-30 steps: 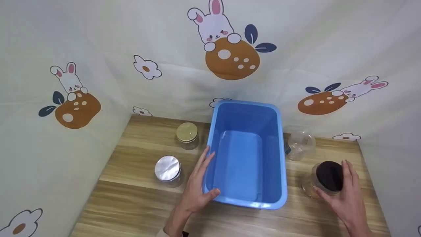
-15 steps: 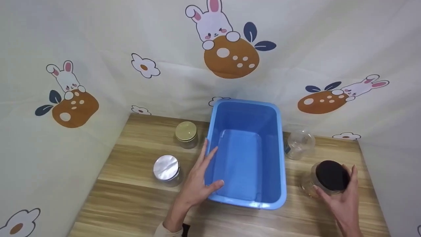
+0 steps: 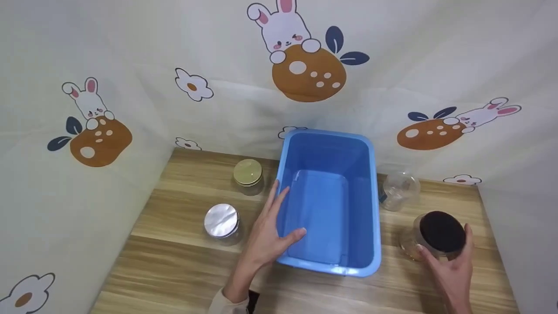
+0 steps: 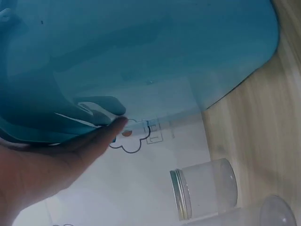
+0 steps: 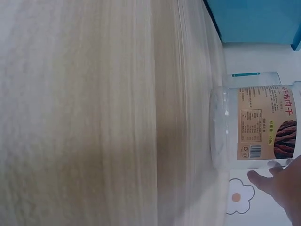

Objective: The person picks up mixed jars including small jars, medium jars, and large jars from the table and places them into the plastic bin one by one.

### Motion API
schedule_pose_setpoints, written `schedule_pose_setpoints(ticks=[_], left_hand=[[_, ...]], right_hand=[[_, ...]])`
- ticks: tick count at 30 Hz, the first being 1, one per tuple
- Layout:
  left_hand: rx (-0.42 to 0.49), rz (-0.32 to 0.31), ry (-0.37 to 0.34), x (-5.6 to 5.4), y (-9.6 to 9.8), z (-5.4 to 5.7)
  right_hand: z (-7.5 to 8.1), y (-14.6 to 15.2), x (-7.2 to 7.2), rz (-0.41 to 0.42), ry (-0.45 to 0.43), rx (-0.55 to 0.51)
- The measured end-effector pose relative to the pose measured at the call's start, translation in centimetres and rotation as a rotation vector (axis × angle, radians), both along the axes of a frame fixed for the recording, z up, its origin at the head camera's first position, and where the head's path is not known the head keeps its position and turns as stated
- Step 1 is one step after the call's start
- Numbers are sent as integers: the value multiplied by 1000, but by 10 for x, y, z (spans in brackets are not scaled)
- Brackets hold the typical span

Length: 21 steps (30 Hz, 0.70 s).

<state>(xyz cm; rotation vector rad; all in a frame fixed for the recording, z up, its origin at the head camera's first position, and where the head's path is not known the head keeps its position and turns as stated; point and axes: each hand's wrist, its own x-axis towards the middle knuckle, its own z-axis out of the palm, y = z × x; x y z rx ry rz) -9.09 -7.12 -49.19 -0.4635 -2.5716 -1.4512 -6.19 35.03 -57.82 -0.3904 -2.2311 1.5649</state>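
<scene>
A blue plastic bin (image 3: 324, 209) stands in the middle of the wooden table in the head view. My left hand (image 3: 263, 240) lies along its left rim with straight fingers, the thumb stretched over the inside. From the left wrist camera, that hand (image 4: 70, 160) is against the bin's outer wall by a handle slot. On the right, my right hand (image 3: 453, 266) holds a clear jar with a black lid (image 3: 442, 231), thumb at its front and fingers round the far right side. A printed label (image 5: 263, 122) shows on this jar in the right wrist view.
Left of the bin stand a jar with a silver lid (image 3: 222, 220) and, behind it, one with a gold lid (image 3: 248, 172). A clear container (image 3: 399, 192) stands between the bin and the back right. Rabbit-print cloth (image 3: 226, 117) hangs close around the table.
My right fingers have slid down from beside the lid and round the jar. The left thumb has moved right, farther over the bin's inside. Bin and jars stay in place.
</scene>
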Motion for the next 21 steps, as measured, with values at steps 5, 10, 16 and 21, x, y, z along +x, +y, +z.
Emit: schedule_pose_setpoints(ticks=[5,10,16,21], left_hand=[[-102,39,-25,-2,1,5],[-154,46,-39,-3,3,4],[-135,60,-31,-3,4,1],[-114,74,-12,-3,5,-1]], right_hand=[[3,-3,-1,5,-15,-35],[4,-4,-1,-4,-24,19],[8,-3,-2,-6,-26,81],[16,-4,-5,23,37,101]])
